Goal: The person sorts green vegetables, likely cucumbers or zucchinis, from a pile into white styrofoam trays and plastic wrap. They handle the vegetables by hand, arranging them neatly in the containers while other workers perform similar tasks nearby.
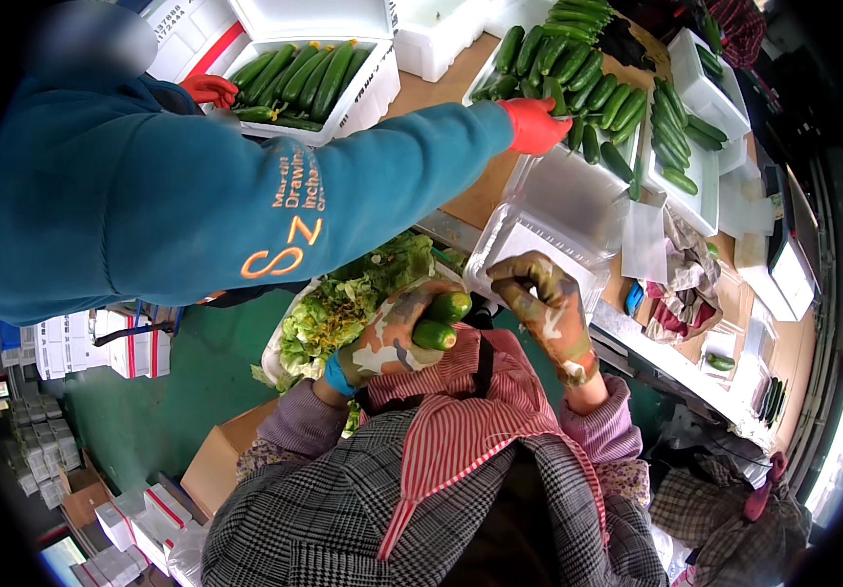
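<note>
My left hand (389,333), in a camouflage-patterned glove, is closed around two small cucumbers (434,335), their ends pointing to the right. My right hand (542,305), gloved alike, has its fingers curled together in front of an open clear plastic clamshell box (571,201) on the table's near edge. A small pale spot shows between those fingers; what they hold, if anything, I cannot make out. Leafy green trimmings (329,318) fill a white container below and left of my left hand.
A co-worker's teal sleeve (197,205) crosses from the left, its red-gloved hand (536,125) on cucumbers (573,64) in a white tray. Beyond it stand a foam box (373,93) of larger green vegetables and another cucumber tray (700,201). A scale (791,274) stands at right.
</note>
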`<state>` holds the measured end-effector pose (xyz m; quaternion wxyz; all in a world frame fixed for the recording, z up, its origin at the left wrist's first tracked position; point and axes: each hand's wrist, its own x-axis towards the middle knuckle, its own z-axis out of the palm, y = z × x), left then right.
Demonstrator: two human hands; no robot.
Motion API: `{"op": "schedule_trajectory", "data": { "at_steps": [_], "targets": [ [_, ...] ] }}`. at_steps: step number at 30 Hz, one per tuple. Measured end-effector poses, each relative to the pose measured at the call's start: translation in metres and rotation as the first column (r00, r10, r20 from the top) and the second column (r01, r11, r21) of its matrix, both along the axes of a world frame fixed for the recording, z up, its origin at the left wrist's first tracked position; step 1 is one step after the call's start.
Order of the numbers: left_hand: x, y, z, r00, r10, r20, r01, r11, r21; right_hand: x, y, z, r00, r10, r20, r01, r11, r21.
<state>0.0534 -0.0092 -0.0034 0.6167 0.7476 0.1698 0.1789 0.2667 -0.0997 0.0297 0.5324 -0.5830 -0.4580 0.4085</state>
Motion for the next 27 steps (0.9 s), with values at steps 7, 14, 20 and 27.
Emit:
{"op": "schedule_trajectory", "data": {
  "at_steps": [7, 14, 20, 27],
  "targets": [
    [-0.001, -0.002, -0.001, 0.992, 0.024, -0.123, 0.035, 0.891, 0.454, 0.005, -0.011, 0.008, 0.932, 0.282, 0.227, -0.266, 0.959, -0.1],
    [-0.004, -0.009, -0.005, 0.993, -0.052, -0.102, 0.083, 0.943, 0.323, -0.023, -0.009, -0.001, 0.855, 0.142, 0.498, -0.183, 0.983, 0.034],
    [0.009, -0.018, 0.012, 0.954, -0.056, -0.293, 0.155, 0.933, 0.324, 0.0, 0.018, -0.031, 0.833, 0.004, 0.553, 0.014, 1.0, -0.028],
    [0.013, -0.029, -0.015, 0.981, -0.049, -0.19, 0.161, 0.754, 0.637, -0.03, 0.017, -0.013, 0.618, -0.004, 0.786, -0.203, 0.965, 0.165]
  ]
}}
